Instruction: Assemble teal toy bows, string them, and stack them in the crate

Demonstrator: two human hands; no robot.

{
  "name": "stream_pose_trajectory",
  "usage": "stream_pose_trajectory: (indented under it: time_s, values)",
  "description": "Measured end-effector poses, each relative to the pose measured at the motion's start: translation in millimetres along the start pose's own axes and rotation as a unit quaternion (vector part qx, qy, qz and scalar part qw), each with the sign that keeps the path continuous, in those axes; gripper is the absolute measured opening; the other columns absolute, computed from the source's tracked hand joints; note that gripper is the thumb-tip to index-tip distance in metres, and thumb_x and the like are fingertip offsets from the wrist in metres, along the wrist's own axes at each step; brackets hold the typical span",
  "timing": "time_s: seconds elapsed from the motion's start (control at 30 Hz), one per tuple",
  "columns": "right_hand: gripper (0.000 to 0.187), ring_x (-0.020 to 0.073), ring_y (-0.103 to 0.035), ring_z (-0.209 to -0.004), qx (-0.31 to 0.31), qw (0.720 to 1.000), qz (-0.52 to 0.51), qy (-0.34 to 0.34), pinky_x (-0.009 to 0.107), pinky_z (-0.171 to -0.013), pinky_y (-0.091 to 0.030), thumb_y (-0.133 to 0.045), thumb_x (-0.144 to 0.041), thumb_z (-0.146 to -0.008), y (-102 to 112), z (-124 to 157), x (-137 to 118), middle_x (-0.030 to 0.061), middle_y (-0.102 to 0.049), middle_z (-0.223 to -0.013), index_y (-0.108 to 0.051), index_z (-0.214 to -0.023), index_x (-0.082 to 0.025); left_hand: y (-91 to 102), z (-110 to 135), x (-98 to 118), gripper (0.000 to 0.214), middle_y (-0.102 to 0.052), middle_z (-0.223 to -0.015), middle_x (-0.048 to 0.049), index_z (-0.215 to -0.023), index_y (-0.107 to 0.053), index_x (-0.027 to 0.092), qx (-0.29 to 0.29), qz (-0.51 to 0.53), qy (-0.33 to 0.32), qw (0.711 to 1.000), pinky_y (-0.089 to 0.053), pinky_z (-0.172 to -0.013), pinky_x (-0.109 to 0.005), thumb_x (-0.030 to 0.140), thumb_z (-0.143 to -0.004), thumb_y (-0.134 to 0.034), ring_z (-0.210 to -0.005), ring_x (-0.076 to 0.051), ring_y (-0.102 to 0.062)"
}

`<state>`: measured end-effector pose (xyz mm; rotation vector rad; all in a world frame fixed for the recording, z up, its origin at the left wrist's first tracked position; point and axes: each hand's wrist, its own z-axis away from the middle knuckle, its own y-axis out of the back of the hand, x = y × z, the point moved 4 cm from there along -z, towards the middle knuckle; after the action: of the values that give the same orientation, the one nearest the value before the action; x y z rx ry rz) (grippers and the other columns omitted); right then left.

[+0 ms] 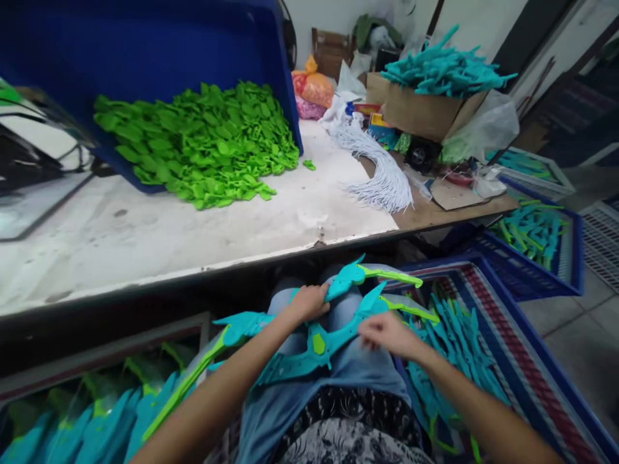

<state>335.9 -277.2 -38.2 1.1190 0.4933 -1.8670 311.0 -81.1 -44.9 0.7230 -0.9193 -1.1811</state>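
Bow point(345, 281), the far one on your lap point(358, 377), is held in your left grip point(309, 303); the near bow point(338, 339) lies by your right grip point(384, 332), fingers curled, its hold I cannot tell. Handling the pair seems the step; next likely calls for steadying both.

I wear faded blue jeans point(367, 374), paler toward the knees point(289, 303). Bordering the jeans, my patterned top point(348, 444) has a black band point(333, 403) with small pale motifs; farther from the jeans, it turns grey with dark, leafy shapes. My 2 hands point(309, 304) and 2 forearms point(227, 390) are bare.
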Motion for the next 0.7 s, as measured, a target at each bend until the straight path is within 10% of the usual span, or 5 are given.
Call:
stream_pose_trajectory:
  time_s: [0.1,0.2,0.43,0.57,0.7]
  values:
    - [0.033,0.0181,-0.062,-0.068,0.297,0.940,0.103,0.135,0.027,-0.061,-0.048,-0.060,-0.047,-0.078,108,-42,-73,0.0056,-0.069,-0.070,-0.070,-0.072,-0.017,-11.5,-1,-3,0.048,-0.065,-0.120,-0.0240,-0.135,-0.051,0.008,0.055,-0.009,0.010,0.998,-0.045,-0.092,-0.043,0.029,-0.092,-0.049,-0.113,-0.036,-0.062]
    - [0.028,0.0241,-0.065,-0.094,0.467,0.854,0.212,0.091,0.033,-0.082,-0.050,-0.056,-0.037,-0.084,189,-97,-136,0.0116,-0.073,-0.091,-0.072,-0.080,-0.014,-22.4,-3,-5,0.049,-0.068,-0.114,-0.0233,-0.137,-0.050,0.007,0.093,-0.018,0.022,0.995,-0.045,-0.090,-0.045,0.031,-0.094,-0.045,-0.106,-0.036,-0.064]
    - [0.026,0.0230,-0.066,-0.084,0.466,0.868,0.171,-0.023,0.035,-0.073,-0.052,-0.080,-0.018,-0.067,240,-178,-183,0.0172,-0.070,-0.085,-0.067,-0.086,-0.005,-26.2,-3,-22,0.051,-0.068,-0.106,-0.0230,-0.137,-0.050,0.004,0.145,-0.006,0.059,0.988,-0.046,-0.088,-0.048,0.033,-0.095,-0.044,-0.099,-0.037,-0.064]
    - [0.019,0.0116,-0.054,-0.050,0.435,0.895,0.093,-0.038,0.027,-0.049,-0.045,-0.078,-0.015,-0.071,255,-159,-169,0.0028,-0.058,-0.056,-0.060,-0.068,-0.010,-25.1,13,-7,0.044,-0.063,-0.120,-0.0204,-0.128,-0.058,0.012,0.267,0.049,-0.013,0.962,-0.042,-0.098,-0.046,0.038,-0.095,-0.046,-0.113,-0.034,-0.058]
    - [0.018,0.0082,-0.052,-0.047,0.378,0.926,-0.016,0.013,0.020,-0.045,-0.041,-0.077,-0.015,-0.076,262,-111,-134,0.0005,-0.058,-0.057,-0.060,-0.070,-0.011,-51.4,23,24,0.047,-0.066,-0.116,-0.0176,-0.124,-0.061,0.018,0.144,0.123,-0.093,0.977,-0.046,-0.091,-0.044,0.049,-0.091,-0.051,-0.103,-0.032,-0.062]
